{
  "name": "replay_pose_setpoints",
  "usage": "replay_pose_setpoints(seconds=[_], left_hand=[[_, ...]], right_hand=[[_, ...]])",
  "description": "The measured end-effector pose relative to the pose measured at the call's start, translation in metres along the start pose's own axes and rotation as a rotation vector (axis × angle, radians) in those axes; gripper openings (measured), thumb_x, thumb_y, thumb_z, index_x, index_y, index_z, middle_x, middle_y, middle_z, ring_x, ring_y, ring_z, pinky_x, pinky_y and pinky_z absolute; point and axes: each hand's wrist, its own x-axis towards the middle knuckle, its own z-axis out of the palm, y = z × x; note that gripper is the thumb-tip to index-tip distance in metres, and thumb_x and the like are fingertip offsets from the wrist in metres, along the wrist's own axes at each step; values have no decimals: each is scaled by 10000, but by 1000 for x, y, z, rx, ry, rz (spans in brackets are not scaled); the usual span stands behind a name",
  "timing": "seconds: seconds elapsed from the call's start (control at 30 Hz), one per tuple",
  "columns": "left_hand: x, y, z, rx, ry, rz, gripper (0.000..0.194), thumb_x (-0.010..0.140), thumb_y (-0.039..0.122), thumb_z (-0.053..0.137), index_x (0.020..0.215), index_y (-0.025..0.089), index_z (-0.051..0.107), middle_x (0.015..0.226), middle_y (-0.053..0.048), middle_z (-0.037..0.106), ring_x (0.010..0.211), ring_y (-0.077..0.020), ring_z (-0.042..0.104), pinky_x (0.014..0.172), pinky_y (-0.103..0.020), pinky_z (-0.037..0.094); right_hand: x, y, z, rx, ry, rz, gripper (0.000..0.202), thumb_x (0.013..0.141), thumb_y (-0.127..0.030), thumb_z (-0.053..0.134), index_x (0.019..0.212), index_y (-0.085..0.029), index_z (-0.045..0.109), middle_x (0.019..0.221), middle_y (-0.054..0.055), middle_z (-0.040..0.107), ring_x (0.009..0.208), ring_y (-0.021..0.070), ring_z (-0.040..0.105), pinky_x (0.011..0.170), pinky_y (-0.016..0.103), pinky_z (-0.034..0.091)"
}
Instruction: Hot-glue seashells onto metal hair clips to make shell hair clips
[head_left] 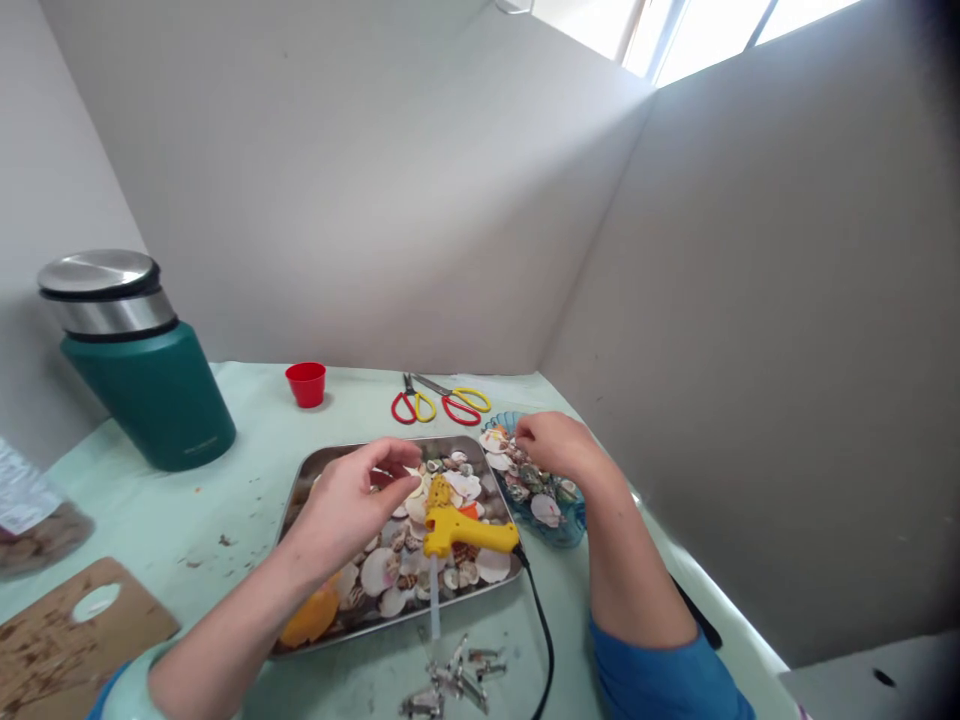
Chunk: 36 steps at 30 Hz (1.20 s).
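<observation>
My left hand (360,492) hovers over the metal tray (294,500), its thumb and fingers curved and apart with nothing visible between them. Shells (379,572) of many kinds fill the tray. A yellow glue gun (480,532) lies across them, a clear glue stick (434,598) poking out toward me. My right hand (551,442) reaches down at the blue glass dish (574,528), which holds more shells (546,510). Its fingers are bent together at the dish's far left part, and whatever they may pinch is hidden.
Behind the tray are a red cup (306,384) and two pairs of scissors (461,405). A green flask (154,390) and stained cardboard (82,640) stand or lie left. Metal clips (454,680) lie in front, beside the black cord (546,630).
</observation>
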Motion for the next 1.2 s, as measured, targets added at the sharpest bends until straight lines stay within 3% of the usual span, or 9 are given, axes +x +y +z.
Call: replay_pose_setpoints(seconds=[0.23, 0.53, 0.67, 0.8, 0.87, 0.93, 1.03, 1.1, 1.2], left_hand=[[0, 1, 1, 31, -15, 24, 143, 658, 297, 685, 788, 239, 699, 815, -36, 707, 703, -198, 612, 631, -268, 457], [1, -3, 0, 73, -25, 15, 188, 651, 349, 686, 795, 231, 706, 814, -37, 712, 709, -203, 620, 622, -261, 459], [2, -2, -3, 103, -8, 28, 191, 653, 377, 676, 770, 229, 706, 755, -21, 704, 634, -171, 602, 560, -241, 439], [3, 0, -10, 295, 16, 19, 317, 709, 487, 597, 574, 201, 609, 625, 1, 655, 522, -139, 527, 494, -243, 389], [5, -1, -16, 405, 46, 38, 384, 757, 504, 531, 540, 189, 565, 716, -13, 676, 576, -146, 556, 539, -253, 413], [9, -5, -23, 498, 83, 127, 344, 791, 460, 495, 626, 182, 613, 1021, -48, 666, 774, -177, 605, 681, -278, 455], [14, -11, -30, 599, 66, 197, 354, 791, 405, 506, 1056, 202, 623, 1334, -84, 490, 1029, -219, 563, 829, -323, 454], [15, -13, -32, 621, 25, 170, 433, 796, 394, 501, 1177, 198, 562, 1283, -93, 541, 1050, -223, 563, 860, -336, 452], [13, -15, -31, 645, -43, 111, 368, 810, 396, 476, 1083, 194, 620, 1110, -71, 660, 1007, -223, 598, 877, -338, 451]], right_hand=[[19, 14, 19, 10, -135, 33, 169, 734, -226, 542, 793, -228, 700, 854, 32, 710, 741, 173, 607, 546, 230, 339], [21, 27, 10, -44, 6, 268, 264, 788, -246, 487, 952, -238, 693, 1043, 103, 682, 934, 248, 613, 630, 282, 389], [13, 21, 2, -35, 39, 249, 263, 817, -285, 465, 946, -243, 690, 1024, 88, 688, 925, 230, 613, 628, 271, 381], [5, 11, -5, -9, 41, 167, 266, 822, -373, 470, 928, -254, 683, 967, 64, 696, 884, 223, 610, 599, 267, 361], [1, 6, -7, 7, 47, 120, 275, 824, -404, 461, 925, -262, 674, 958, 54, 695, 868, 225, 605, 589, 270, 349], [-4, -1, -9, 7, 71, 76, 277, 827, -421, 448, 902, -265, 665, 922, 46, 694, 831, 224, 600, 576, 272, 337], [-11, -13, -10, 18, 98, 2, 259, 831, -414, 444, 859, -265, 654, 849, 31, 692, 770, 208, 590, 553, 265, 317], [-17, -19, -10, 61, 86, -60, 249, 833, -413, 452, 843, -266, 653, 799, 18, 690, 726, 190, 583, 540, 259, 308], [-22, -21, -13, 103, 106, -104, 233, 834, -397, 465, 852, -266, 657, 763, 11, 687, 693, 174, 577, 542, 256, 307]])
